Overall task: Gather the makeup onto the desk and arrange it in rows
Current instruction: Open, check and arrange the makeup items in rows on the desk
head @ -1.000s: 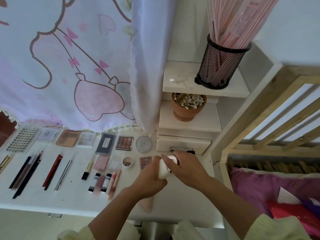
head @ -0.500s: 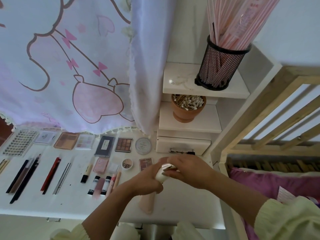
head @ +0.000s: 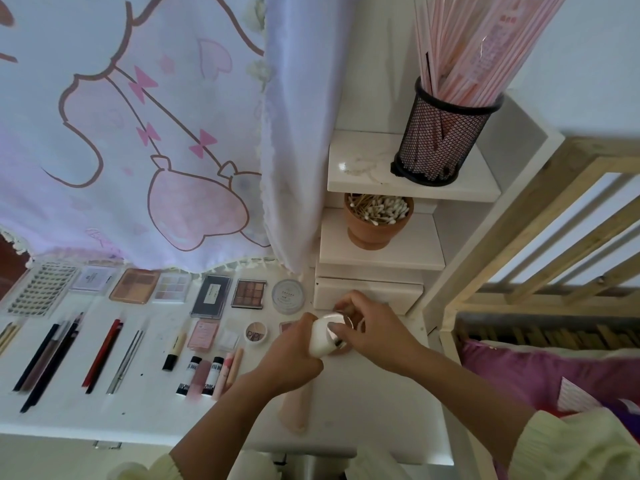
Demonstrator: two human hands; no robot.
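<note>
"Fingers first: how did they sit?"
"Those of the left hand (head: 294, 355) were curled round the small white bottle with a shiny silver cap (head: 320, 341). Fingertips of the right hand (head: 377, 337) pinched the cap."
"Which way did the bottle point?"
"Its long axis was tilted, cap end up and right toward the white drawer unit (head: 367, 294), base in the left palm. It was held just above the white desk (head: 363, 410), near its right end."
"Around it?"
"A pale pink tube (head: 294, 410) lay beneath the left wrist, lengthwise toward the near edge. Further left, eyeshadow palettes (head: 248, 293) formed a back row, with pencils (head: 45, 358) and lip tubes (head: 194, 375) in rows in front."
</note>
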